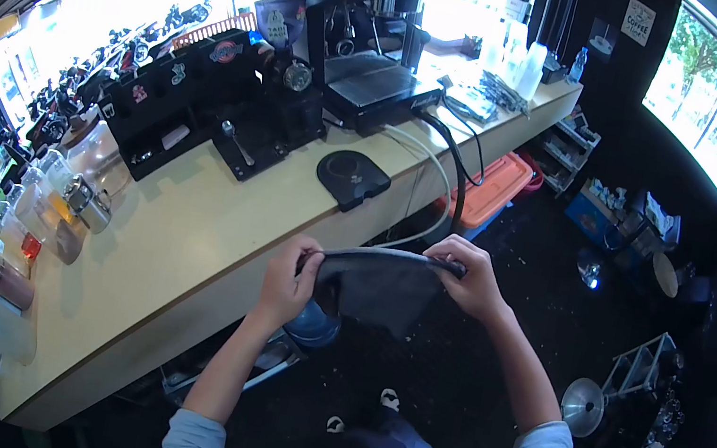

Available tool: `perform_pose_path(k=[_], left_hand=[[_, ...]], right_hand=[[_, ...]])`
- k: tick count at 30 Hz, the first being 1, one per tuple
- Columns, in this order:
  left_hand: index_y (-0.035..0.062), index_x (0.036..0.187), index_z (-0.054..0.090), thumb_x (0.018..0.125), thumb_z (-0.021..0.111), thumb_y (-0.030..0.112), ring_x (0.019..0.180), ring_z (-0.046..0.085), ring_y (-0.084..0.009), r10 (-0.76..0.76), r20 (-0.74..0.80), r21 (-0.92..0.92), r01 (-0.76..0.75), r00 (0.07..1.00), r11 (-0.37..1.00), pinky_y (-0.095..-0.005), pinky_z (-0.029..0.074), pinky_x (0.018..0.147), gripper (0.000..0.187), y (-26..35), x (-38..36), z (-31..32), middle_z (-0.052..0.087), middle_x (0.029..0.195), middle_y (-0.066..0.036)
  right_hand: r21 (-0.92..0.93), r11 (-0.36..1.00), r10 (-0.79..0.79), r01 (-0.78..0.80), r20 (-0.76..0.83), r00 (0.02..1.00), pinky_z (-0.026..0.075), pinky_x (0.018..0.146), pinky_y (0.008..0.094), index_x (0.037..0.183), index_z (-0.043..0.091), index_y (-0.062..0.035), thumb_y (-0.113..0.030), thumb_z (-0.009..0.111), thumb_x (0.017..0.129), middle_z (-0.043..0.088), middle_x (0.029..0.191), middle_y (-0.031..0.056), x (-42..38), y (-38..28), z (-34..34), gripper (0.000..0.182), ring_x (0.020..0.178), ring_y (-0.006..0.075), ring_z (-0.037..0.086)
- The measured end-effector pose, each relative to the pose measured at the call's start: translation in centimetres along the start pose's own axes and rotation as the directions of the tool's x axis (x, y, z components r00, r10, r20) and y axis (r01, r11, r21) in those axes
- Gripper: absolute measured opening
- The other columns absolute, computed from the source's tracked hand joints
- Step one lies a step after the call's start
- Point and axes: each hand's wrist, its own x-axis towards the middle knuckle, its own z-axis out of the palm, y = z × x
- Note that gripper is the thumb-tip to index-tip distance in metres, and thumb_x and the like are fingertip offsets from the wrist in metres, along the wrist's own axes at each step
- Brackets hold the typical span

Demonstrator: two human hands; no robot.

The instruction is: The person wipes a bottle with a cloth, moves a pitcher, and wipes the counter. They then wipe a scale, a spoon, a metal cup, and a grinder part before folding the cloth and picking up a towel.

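Note:
A dark grey cloth [380, 290] is stretched between my two hands, just off the front edge of the wooden counter [207, 269]. My left hand [291, 279] pinches one upper corner. Its other upper corner is gripped in my right hand [467, 277], where the edge is bunched. The cloth hangs down over the dark floor, partly in front of a blue water bottle [314, 324] under the counter. A black round-ended mat [352, 179] lies on the counter beyond the cloth.
An espresso machine [371, 44] stands at the back of the counter, beside a grinder [294, 73] and a black organizer [198, 100]. Glass jars and pitchers [42, 221] line the left edge. An orange-lidded bin [494, 190] sits behind the counter, with hoses [453, 159] hanging nearby.

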Motion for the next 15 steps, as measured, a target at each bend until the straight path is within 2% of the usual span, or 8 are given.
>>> perform_pose_path(k=[3,5,7,8,9,11,12,15], left_hand=[[0.0023,0.093,0.053,0.091,0.052,0.013,0.069,0.06,-0.0273,0.031,0.211,0.153,-0.065,0.977,0.986,-0.0308,0.045,0.063,0.011,-1.5,0.0,1.6,0.058,0.076,-0.016],[0.0021,0.094,0.054,0.092,0.053,0.014,0.069,0.059,-0.0187,-0.037,0.205,0.108,0.015,0.978,0.994,-0.0282,0.045,0.064,0.012,-1.4,1.1,2.7,0.059,0.077,-0.011],[0.003,0.094,0.054,0.093,0.053,0.017,0.072,0.056,-0.0108,-0.208,0.316,-0.207,0.281,0.926,0.937,-0.0247,0.045,0.065,0.014,-1.7,1.0,4.8,0.058,0.079,-0.005],[0.0037,0.095,0.054,0.087,0.063,0.02,0.076,0.055,-0.0076,-0.242,0.379,-0.274,0.358,0.893,0.893,-0.0219,0.044,0.067,0.02,-2.3,1.3,6.3,0.057,0.083,-0.001],[0.0037,0.095,0.054,0.087,0.063,0.02,0.076,0.055,-0.0076,-0.234,0.386,-0.275,0.353,0.892,0.894,-0.0219,0.044,0.067,0.02,-2.1,1.9,7.3,0.057,0.083,-0.001],[0.004,0.097,0.053,0.08,0.072,0.018,0.078,0.052,-0.0061,-0.252,0.628,-0.206,0.469,0.737,0.859,-0.0204,0.042,0.072,0.029,-1.9,3.5,9.3,0.055,0.084,0.001],[0.004,0.1,0.053,0.072,0.079,0.016,0.081,0.054,-0.0066,-0.24,0.641,-0.225,0.477,0.729,0.85,-0.0211,0.044,0.075,0.041,-2.2,4.0,10.9,0.057,0.086,0.0],[0.0042,0.102,0.052,0.072,0.078,0.012,0.083,0.056,-0.0073,-0.295,0.692,-0.208,0.573,0.659,0.792,-0.0208,0.045,0.075,0.041,-2.6,6.1,15.3,0.058,0.089,-0.002]], right_hand=[[0.046,0.99,0.132,-0.135,0.056,0.99,0.045,0.067,0.0245,0.092,0.063,0.0003,-0.001,0.063,0.078,0.06,0.078,0.0083,-2.8,2.7,-0.2,0.014,0.071,0.013,0.057],[0.266,0.926,0.272,-0.266,0.016,0.962,0.046,0.07,0.0232,0.092,0.065,0.001,-0.003,0.062,0.081,0.063,0.078,0.0047,-3.6,3.9,-1.1,0.012,0.073,0.0094,0.058],[0.418,0.839,0.391,-0.35,-0.015,0.92,0.045,0.072,0.0224,0.093,0.064,0.0018,-0.007,0.063,0.083,0.063,0.083,0.0023,-4.6,5.0,-1.8,0.014,0.076,0.0082,0.057],[0.419,0.835,0.402,-0.357,-0.02,0.916,0.045,0.072,0.0224,0.093,0.064,0.0018,-0.007,0.063,0.083,0.063,0.083,0.0023,-5.4,6.0,-2.4,0.014,0.076,0.0082,0.057],[0.425,0.83,0.419,-0.362,-0.045,0.907,0.044,0.071,0.0208,0.094,0.063,0.0008,-0.008,0.063,0.083,0.061,0.081,-0.0002,-5.8,7.1,-3.3,0.014,0.075,0.0063,0.055],[0.425,0.832,0.429,-0.355,-0.088,0.899,0.042,0.069,0.0193,0.095,0.062,-0.0002,-0.01,0.064,0.083,0.059,0.079,-0.0026,-6.7,9.0,-6.0,0.015,0.074,0.0043,0.054],[0.506,0.761,0.493,-0.407,-0.042,0.869,0.04,0.068,0.018,0.096,0.061,-0.0022,-0.01,0.064,0.083,0.057,0.076,-0.0045,-7.7,9.4,-7.5,0.016,0.072,0.0023,0.051],[0.618,0.652,0.573,-0.439,-0.023,0.819,0.035,0.061,0.0159,0.096,0.057,-0.0064,-0.01,0.065,0.083,0.049,0.069,-0.0087,-10.0,10.8,-11.6,0.015,0.067,-0.0015,0.046]])
